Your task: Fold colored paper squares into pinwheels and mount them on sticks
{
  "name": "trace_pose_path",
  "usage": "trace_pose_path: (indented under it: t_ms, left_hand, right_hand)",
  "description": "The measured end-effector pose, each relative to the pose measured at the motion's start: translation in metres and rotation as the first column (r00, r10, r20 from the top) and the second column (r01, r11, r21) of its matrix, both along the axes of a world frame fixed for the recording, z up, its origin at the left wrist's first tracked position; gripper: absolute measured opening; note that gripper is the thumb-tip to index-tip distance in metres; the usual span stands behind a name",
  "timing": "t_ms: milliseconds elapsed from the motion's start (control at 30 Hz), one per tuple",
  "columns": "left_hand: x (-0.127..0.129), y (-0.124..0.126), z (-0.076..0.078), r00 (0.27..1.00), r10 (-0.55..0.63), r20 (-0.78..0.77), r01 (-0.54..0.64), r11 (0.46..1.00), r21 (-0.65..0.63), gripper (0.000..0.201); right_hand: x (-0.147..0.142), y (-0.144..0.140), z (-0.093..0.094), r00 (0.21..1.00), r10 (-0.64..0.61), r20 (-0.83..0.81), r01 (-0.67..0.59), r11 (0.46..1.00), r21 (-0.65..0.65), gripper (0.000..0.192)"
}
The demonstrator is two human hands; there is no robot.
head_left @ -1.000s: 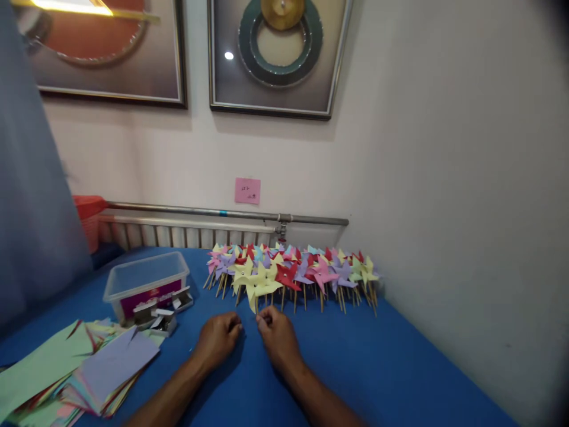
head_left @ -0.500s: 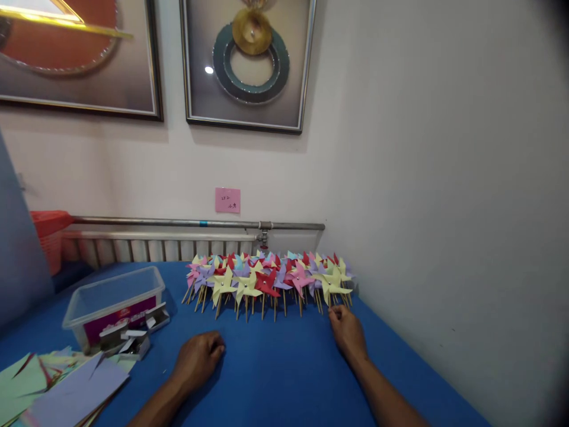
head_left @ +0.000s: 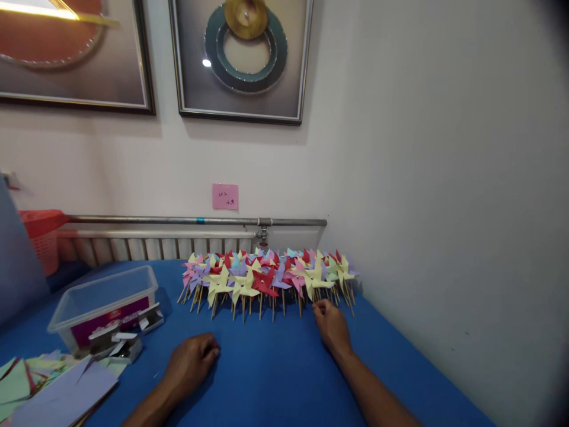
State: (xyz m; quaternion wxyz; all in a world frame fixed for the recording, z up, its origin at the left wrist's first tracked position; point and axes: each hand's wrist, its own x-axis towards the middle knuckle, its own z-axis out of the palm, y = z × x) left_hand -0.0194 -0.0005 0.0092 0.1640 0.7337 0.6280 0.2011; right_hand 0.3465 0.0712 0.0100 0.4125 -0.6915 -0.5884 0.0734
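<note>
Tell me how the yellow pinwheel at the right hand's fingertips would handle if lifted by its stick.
The yellow pinwheel looks light: folded paper on a thin wooden stick. Its blades would probably crease if pinched, so the stick by the right hand seems safer to hold. It lies packed against the other pinwheels, so lifting it may snag or drag them.

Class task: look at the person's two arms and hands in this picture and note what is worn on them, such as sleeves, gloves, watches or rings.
Both forearms are bare to the picture's edge: no sleeves show. The left hand and the right hand wear no gloves, and no watch, bracelet or ring is visible on either.
</note>
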Motion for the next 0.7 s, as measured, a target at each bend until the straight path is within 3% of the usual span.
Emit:
trace_pose_path:
  t_ms: [700]
  left_hand:
    - [0.0009,-0.0011,0.0015,0.999,0.013,-0.049,-0.013,1.000,-0.016,0.020]
  right_hand:
    - [0.0037,0.0015,0.0021,0.995,-0.050,0.088,0.055,0.997,-0.055,0.024]
